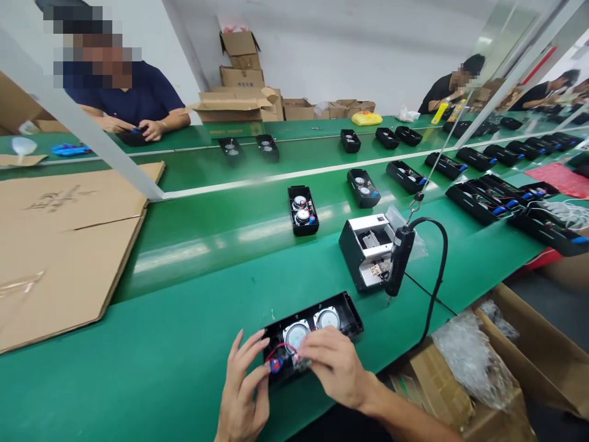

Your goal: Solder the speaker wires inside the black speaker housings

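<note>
A black speaker housing [353, 318] lies open side up on the green bench in front of me, with two round silver speakers [328, 318] inside. My left hand [246, 387] is at its left end, fingers spread and stretched over the edge. One of those fingertips touches or nearly touches a blue wired part [276, 365] in the housing. Over the near side, my right hand [338, 368] pinches a small circuit board [302, 362]; red wires run from it to the left. The fingers partly cover the board.
An electric screwdriver [399, 261] hangs by a cord above the bench, beside a screw feeder [368, 245]. More housings [302, 212] sit along the green conveyor [207, 236]. Flat cardboard [69, 245] lies left; a box with plastic bags [478, 356] stands lower right. Co-workers [129, 104] sit opposite.
</note>
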Available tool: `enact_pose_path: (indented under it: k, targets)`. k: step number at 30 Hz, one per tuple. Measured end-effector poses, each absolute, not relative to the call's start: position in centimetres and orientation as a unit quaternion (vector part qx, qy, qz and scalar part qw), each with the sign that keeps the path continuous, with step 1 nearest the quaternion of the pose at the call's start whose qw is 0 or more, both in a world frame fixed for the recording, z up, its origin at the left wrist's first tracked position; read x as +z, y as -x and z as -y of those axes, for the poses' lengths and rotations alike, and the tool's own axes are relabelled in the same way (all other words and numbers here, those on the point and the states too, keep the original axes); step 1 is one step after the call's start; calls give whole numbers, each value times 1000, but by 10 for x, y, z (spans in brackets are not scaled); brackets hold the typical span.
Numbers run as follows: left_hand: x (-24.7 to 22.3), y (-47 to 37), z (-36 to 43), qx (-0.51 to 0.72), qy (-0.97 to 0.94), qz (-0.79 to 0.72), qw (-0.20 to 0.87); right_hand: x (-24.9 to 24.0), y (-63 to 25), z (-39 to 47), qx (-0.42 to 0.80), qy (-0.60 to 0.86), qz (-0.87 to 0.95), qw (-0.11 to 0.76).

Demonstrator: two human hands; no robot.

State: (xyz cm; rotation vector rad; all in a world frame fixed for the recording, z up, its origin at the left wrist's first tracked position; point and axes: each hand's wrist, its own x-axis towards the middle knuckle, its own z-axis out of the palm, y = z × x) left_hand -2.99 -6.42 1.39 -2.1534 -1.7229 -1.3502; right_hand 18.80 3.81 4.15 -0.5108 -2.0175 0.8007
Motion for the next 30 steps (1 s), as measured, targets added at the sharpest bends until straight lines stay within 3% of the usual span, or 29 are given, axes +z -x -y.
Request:
enact_pose_path:
  k: [3,5,8,11,15,23,30]
  targets:
    - [18,26,58,-387,715,581,35,49,-188,-61,378,260,767,448]
    - [24,23,58,-357,718,598,20,56,-194,-73,357,221,808,413]
    - [32,19,59,-311,736,601,12,67,-206,-81,232,108,933,254]
    - [32,15,60,-256,769,585,34,75,-210,-75,128,107,983,71]
    - [19,8,56,-224,784,578,42,78,-202,-71,118,115,985,-45]
    - [13,6,49,-230,780,582,-2,88,-207,-86,200,87,975,-48]
    - [15,-1,50,-189,794,577,41,66,-212,-76,200,115,973,4]
